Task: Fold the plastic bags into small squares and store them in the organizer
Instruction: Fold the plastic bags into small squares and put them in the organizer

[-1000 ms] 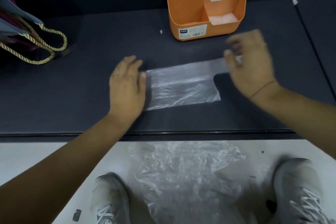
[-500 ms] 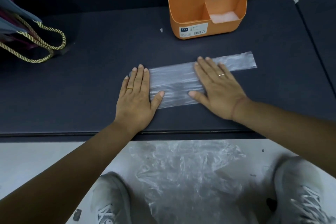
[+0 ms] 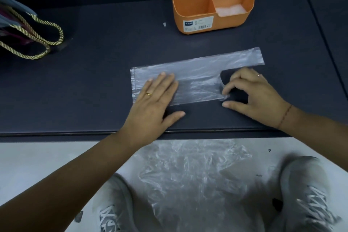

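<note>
Clearly the thin clear plastic bag (image 3: 195,79), lying flat on the dark table (image 3: 94,81) in front of the orange organizer (image 3: 211,3), is light, limp and slippery, so the left hand (image 3: 154,103) pins it, fingers spread flat, while the right hand (image 3: 252,92) pinches its cut-out edge between thumb and forefinger, probably the best place to lift for a fold.
</note>
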Tool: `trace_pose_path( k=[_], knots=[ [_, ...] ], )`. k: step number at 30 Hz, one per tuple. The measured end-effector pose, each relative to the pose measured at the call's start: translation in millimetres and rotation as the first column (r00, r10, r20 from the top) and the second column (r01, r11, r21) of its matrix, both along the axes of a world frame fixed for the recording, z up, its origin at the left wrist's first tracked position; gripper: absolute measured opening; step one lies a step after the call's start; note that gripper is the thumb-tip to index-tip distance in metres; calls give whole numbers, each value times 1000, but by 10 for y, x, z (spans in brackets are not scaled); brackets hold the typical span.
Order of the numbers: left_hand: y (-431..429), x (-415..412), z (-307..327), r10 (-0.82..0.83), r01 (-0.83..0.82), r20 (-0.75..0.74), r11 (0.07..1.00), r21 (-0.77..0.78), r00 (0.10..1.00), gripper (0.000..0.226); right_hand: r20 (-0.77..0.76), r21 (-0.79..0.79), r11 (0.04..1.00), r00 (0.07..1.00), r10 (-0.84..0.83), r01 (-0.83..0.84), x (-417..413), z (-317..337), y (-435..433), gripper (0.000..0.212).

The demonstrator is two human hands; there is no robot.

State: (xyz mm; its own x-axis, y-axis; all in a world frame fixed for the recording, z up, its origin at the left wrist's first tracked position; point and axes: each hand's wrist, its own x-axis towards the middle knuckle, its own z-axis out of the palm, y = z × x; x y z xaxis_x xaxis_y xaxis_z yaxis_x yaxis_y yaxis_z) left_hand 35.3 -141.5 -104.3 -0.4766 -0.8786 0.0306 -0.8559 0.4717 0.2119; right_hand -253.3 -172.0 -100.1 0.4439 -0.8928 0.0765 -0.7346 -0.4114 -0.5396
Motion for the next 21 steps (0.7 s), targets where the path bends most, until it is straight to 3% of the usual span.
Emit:
trace_pose_path(
  k=[3, 6, 10, 12, 14, 18, 21],
  knots=[
    [10, -117, -45, -19, 21, -45, 999, 30, 999, 76, 43, 6, 1000, 999, -10, 10, 40, -33, -48, 10],
    [-16, -132, -84, 33, -30, -92, 999, 34, 995, 74, 66, 40, 999, 998, 4, -7, 64, -47, -95, 12],
    [-41, -127, -123, 77, -86, -138, 995, -55, 987, 56, 196, 260, 966, 979, -57, 5, 36, 104, -165, 21],
    [-43, -126, -150, 65, -81, -132, 990, -118, 989, 46, 207, 305, 952, 975, -77, 10, 24, 182, -165, 15],
    [-42, -123, -162, 51, -71, -126, 985, -156, 991, 42, 125, 210, 977, 990, -67, 39, 39, 254, -134, 12],
    [-37, -122, -139, 41, -62, -120, 983, -172, 992, 41, -159, -83, 993, 985, 64, -78, 312, 370, -39, 80],
    [-10, -141, -121, 48, -65, -114, 986, -152, 992, 43, -311, -131, 964, 933, 181, -231, 586, 239, -1, 82]
  ],
)
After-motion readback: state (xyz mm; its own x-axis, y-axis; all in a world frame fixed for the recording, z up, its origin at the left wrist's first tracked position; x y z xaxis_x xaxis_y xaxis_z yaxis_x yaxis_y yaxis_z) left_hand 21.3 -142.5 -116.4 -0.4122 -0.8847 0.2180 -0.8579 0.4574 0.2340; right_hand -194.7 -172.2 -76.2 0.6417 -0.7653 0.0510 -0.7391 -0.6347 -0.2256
